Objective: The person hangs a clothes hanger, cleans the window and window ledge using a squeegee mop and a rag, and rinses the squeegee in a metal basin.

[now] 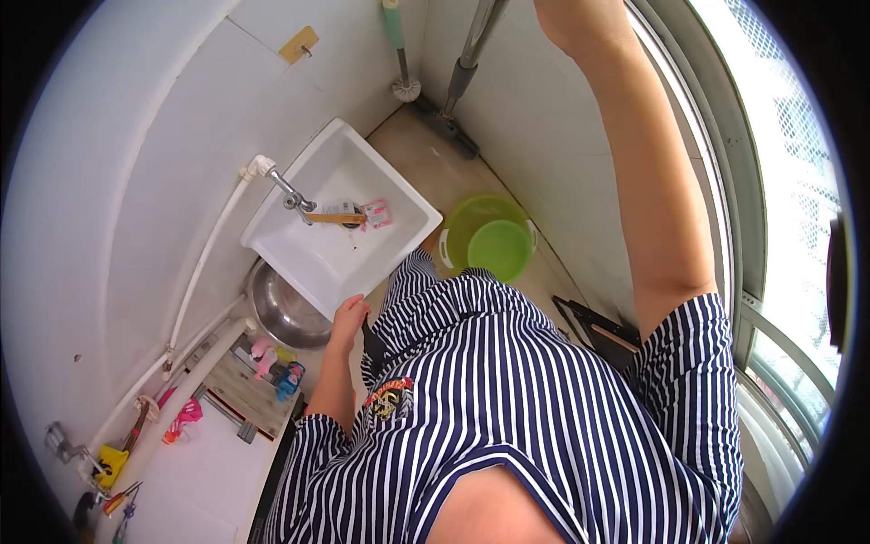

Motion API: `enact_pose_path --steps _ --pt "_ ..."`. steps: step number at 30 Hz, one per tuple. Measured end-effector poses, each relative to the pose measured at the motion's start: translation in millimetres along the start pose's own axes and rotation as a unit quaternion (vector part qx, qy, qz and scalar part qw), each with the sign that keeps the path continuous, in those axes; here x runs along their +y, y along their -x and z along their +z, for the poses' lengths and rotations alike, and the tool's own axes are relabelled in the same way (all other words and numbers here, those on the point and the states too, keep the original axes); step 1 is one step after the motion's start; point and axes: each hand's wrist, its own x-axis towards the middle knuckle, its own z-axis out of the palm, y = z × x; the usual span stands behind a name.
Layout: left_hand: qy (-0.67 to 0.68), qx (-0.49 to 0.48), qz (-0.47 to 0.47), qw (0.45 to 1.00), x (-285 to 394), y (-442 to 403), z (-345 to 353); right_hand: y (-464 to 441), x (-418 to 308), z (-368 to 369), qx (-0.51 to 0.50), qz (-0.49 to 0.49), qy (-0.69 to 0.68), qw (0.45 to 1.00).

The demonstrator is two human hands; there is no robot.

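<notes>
My left hand (pixel 349 319) is by the near corner of the white sink (pixel 313 281), its fingers curled. A narrow dark object (pixel 372 346) shows beside the fingers, against my striped clothes; its kind is unclear. My right arm stretches far forward along the window side. Only the wrist and part of my right hand (pixel 580 23) show at the top edge, with the fingers out of frame. Inside the sink lie a wooden-handled tool (pixel 335 218) and a pink packet (pixel 377 213), below a metal tap (pixel 294 198).
A green tub (pixel 459 218) with a smaller green basin (pixel 500 249) stands on the floor. A toilet brush (pixel 405 88) and floor squeegee (pixel 459 82) lean in the corner. A steel basin (pixel 281 308) sits under the sink. The window frame (pixel 757 172) runs along the right.
</notes>
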Motion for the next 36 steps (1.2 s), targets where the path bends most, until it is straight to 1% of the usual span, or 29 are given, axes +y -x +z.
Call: enact_pose_path --steps 1,3,4,6,8,9,10,11,12,13,14,16,17,19,20,21,22,23,24,26,27,28,30,31,32,34,35,36 --pt "-0.026 0.002 0.008 1.000 13.2 3.3 6.6 6.0 -7.0 1.6 0.015 0.009 -0.002 1.000" --pt "-0.003 0.003 0.017 1.000 20.4 -4.1 10.2 16.1 -10.6 4.3 0.025 0.019 0.004 1.000" --pt "0.018 0.010 0.021 1.000 20.1 -4.8 12.5 21.0 -8.2 6.7 0.034 0.013 -0.010 0.999" --pt "0.004 0.021 0.019 1.000 9.6 -7.2 4.8 27.2 -8.3 12.5 0.048 0.013 -0.030 0.998" --pt "-0.043 0.015 -0.005 0.999 5.0 -19.0 -1.6 18.9 -19.8 13.2 0.011 0.043 -0.004 0.999" --pt "-0.043 0.008 -0.002 0.999 -0.6 -25.5 -6.2 24.2 -33.4 17.4 0.017 0.070 0.026 0.997" --pt "-0.049 0.020 -0.005 0.999 -7.8 -30.6 -12.7 22.6 -33.3 16.6 0.015 0.069 0.033 0.997" --pt "-0.055 0.034 -0.012 0.998 -10.5 -28.0 -12.9 23.3 -30.8 17.7 -0.007 0.048 0.026 0.999" --pt "-0.055 0.035 -0.017 0.998 -15.1 -23.6 -13.7 27.0 -29.1 21.8 -0.027 0.030 0.014 0.999" --pt "-0.055 0.034 -0.032 0.997 -16.1 -19.6 -18.7 25.9 -27.4 28.0 -0.041 0.017 -0.026 0.999" --pt "-0.055 0.032 -0.040 0.997 -11.4 -20.6 -22.2 26.9 -31.0 28.1 -0.038 0.014 -0.026 0.999" --pt "-0.067 0.046 -0.036 0.996 -2.7 -20.1 -16.1 26.6 -45.6 26.8 -0.021 0.068 0.035 0.997" --pt "-0.084 0.060 -0.043 0.994 -8.7 -20.0 -15.6 28.5 -46.5 26.3 -0.022 0.070 0.038 0.997" --pt "-0.054 0.043 -0.028 0.997 -15.7 -27.3 -15.8 32.4 -45.5 27.9 -0.030 0.043 -0.004 0.999" --pt "-0.027 0.029 -0.013 0.999 -19.3 -28.9 -19.9 33.8 -40.2 25.9 -0.031 0.043 -0.006 0.999" --pt "-0.028 0.031 -0.010 0.999 -13.7 -28.0 -21.1 32.1 -32.7 21.3 -0.043 0.046 -0.028 0.998" --pt "-0.059 0.028 -0.015 0.998 -6.0 -30.2 -16.1 28.9 -28.9 16.5 -0.057 0.047 -0.047 0.996" --pt "-0.085 0.026 -0.020 0.996 2.6 -31.5 -6.8 35.4 -37.9 21.3 -0.013 0.075 -0.040 0.996" --pt "-0.085 0.025 -0.023 0.996 13.4 -28.2 0.0 39.4 -37.1 20.9 -0.014 0.077 -0.039 0.996" --pt "-0.134 0.009 0.025 0.991 54.9 -28.4 19.9 49.4 -28.6 19.9 -0.015 0.073 -0.042 0.996" --pt "-0.149 0.001 0.068 0.986 74.9 -29.1 32.7 50.6 -15.1 23.3 0.024 0.038 -0.122 0.991" --pt "-0.165 -0.007 0.111 0.980 92.2 -34.2 46.7 52.7 -16.3 21.8 0.024 0.039 -0.124 0.991" --pt "-0.219 -0.016 0.219 0.951 118.9 -61.6 79.1 53.7 -23.0 9.0 0.032 0.033 -0.123 0.991" --pt "-0.213 -0.051 0.229 0.949 142.4 -60.0 99.2 57.5 -22.0 9.4 0.043 -0.028 -0.117 0.992" --pt "-0.205 -0.084 0.237 0.946 170.5 -50.7 119.8 66.1 -41.0 13.5 0.052 -0.041 -0.109 0.992" --pt "-0.147 -0.113 0.261 0.947 209.7 -36.0 161.5 68.7 -47.6 2.2 0.013 -0.116 -0.123 0.985" --pt "-0.121 -0.136 0.251 0.951 227.2 -28.8 180.3 70.5 -51.1 -1.1 0.000 -0.147 -0.128 0.981" --pt "-0.094 -0.159 0.241 0.953 241.4 -21.6 198.7 69.8 -51.4 0.9 -0.005 -0.146 -0.130 0.981"
